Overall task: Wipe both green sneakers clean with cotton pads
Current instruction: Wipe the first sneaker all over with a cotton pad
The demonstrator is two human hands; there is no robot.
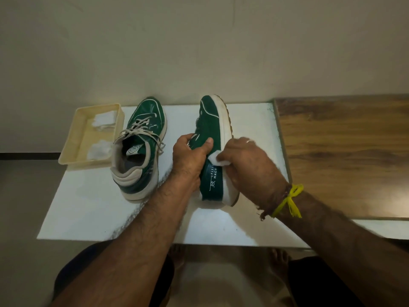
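A white cotton pad (215,157) is pinched in the curled fingers of the right hand (247,161) and pressed against the side of a green sneaker (211,138), at the line where the green upper meets the white midsole. A ring (250,141) is worn on one finger of that hand, and a yellow thread (290,201) is tied round the wrist beside a darker brown band. The same sneaker is gripped by the left hand (189,155): the thumb is laid across the green side panel and the other fingers are curled over the lace area, so the shoe is held tipped on its side with the sole turned to the right and the toe pointing away. White lettering is printed on the heel panel, partly covered by the hands. The heel is rested on a white board (93,209), on which the second green sneaker (141,147) is stood upright to the left, well apart from the first, with beige laces loosely tied. Just beside that shoe, at the board's far left corner, a cream plastic tray (73,147) is placed, and further white cotton pads (104,120) are lying inside it in two clusters. A wooden surface (345,151) is seen to the right of the board.
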